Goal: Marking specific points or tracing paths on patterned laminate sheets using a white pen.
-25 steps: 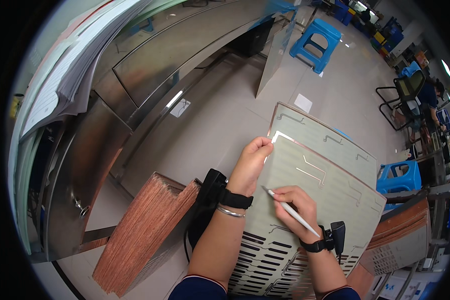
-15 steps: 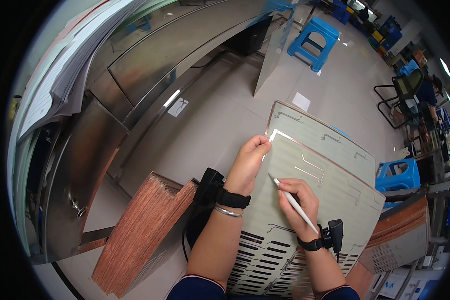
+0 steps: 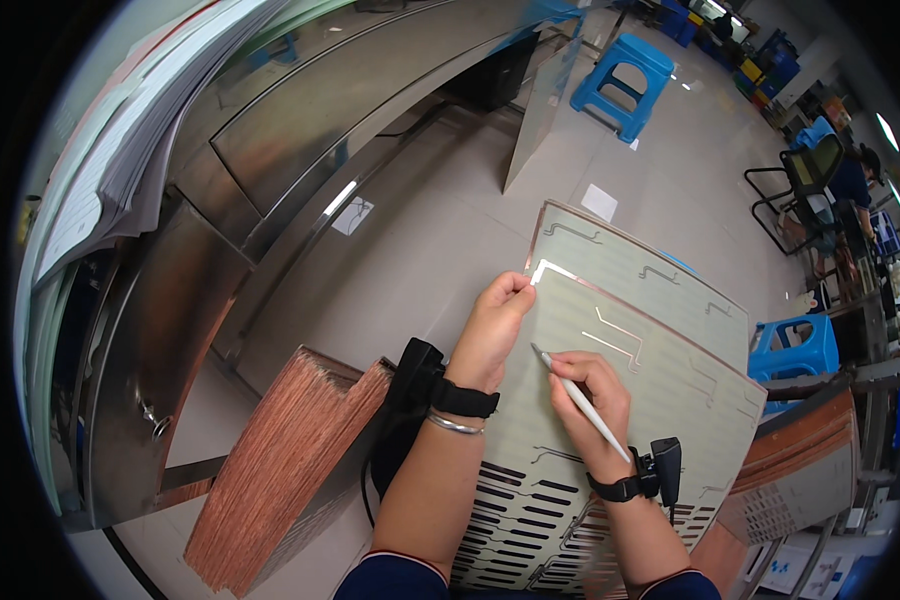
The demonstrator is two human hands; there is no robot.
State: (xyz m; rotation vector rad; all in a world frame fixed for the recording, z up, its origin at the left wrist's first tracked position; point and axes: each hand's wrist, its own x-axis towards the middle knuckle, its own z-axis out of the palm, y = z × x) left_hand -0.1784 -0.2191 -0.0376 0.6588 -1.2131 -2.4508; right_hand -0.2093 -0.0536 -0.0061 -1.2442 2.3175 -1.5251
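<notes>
A large pale green circuit panel [image 3: 660, 345] with copper-coloured traces and dark slots stands tilted in front of me. My left hand [image 3: 490, 325] pinches its left edge near an upper corner, thumb over the front. In my right hand [image 3: 592, 400] is a slim white pen-like tool [image 3: 595, 416], held as one writes. Its grey pointed tip is close to the panel's left part, below my left hand; whether it touches I cannot tell. Behind this panel's top edge shows another similar panel [image 3: 610, 240]. Black straps with small devices sit on both wrists.
A thick stack of copper-edged panels [image 3: 280, 460] leans at the lower left, another stack [image 3: 795, 470] at the right. Metal cabinets [image 3: 300, 150] line the left, with papers [image 3: 120, 170] on top. Blue stools [image 3: 625, 85] and a person [image 3: 855, 190] beside a chair are farther off.
My right hand with the white tool has shifted slightly left and up. The panel and my left hand sit slightly farther left in the picture. Both grips are the same.
</notes>
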